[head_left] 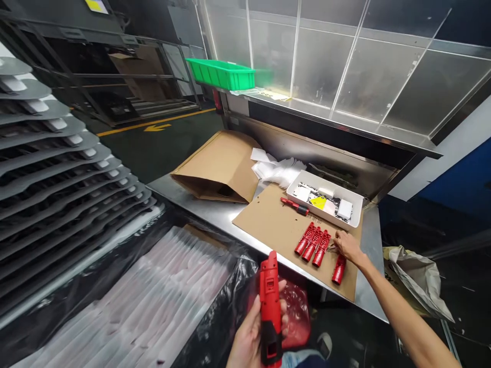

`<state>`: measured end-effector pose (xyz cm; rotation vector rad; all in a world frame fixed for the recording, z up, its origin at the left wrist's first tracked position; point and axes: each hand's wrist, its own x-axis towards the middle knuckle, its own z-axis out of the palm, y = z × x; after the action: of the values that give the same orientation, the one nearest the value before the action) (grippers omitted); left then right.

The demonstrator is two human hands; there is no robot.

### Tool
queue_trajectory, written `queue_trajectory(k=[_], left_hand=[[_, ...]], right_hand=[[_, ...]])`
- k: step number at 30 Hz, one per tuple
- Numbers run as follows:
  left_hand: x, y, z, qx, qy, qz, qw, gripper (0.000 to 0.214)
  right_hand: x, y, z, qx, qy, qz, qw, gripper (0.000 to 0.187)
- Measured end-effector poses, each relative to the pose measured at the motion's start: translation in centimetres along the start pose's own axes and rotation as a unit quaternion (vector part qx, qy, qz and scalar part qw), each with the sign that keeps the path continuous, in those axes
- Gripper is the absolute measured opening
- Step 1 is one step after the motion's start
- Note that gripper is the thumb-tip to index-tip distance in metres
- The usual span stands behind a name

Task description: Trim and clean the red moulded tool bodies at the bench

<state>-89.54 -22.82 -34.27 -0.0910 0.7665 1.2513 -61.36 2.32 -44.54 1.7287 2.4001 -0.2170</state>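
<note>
My left hand (251, 327) is wrapped round a red plastic tool housing (269, 286) with a black lower part, held upright in front of the table's near edge. My right hand (347, 246) is low over the cardboard sheet, its fingers bent together; a small metallic-looking thing shows at the fingertips, too small to name. Just left of that hand, three red housing parts (313, 245) lie side by side on the cardboard. Another red part (338, 269) lies below it, its upper end partly hidden by the hand. Farther back rests a red and black tool (294, 206).
A white tray (355, 214) of small black parts and cards stands behind on the cardboard sheet (261, 220). Left are white sheets (282, 171) and a brown carton (218, 166). A green bin (222, 74) sits on the ledge. Wrapped pieces (146, 301) fill a black-lined container nearby.
</note>
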Motion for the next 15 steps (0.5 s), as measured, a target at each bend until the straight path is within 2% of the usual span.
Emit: queue_trajectory(k=[3, 8, 12, 15], left_hand=[[-0.2, -0.2, 0.5, -0.015, -0.014, -0.025, 0.999, 0.051], [0.4, -0.2, 1.1, -0.032, -0.064, -0.094, 0.993, 0.049], [1.0, -0.4, 1.5, -0.066, -0.087, -0.170, 0.979, 0.047], [1.3, -0.3, 1.5, -0.085, -0.079, -0.204, 0.972, 0.043]], right_hand=[[-0.2, 1.0, -1.2, -0.002, -0.019, -0.004, 1.000, 0.022], [-2.1, 1.9, -2.2, 0.044, -0.030, 0.047, 0.997, 0.024], [-6.1, 2.1, -1.7, 0.105, 0.012, 0.129, 0.986, 0.026], [-9.7, 1.9, -0.7, 0.148, 0.071, 0.222, 0.961, 0.028]])
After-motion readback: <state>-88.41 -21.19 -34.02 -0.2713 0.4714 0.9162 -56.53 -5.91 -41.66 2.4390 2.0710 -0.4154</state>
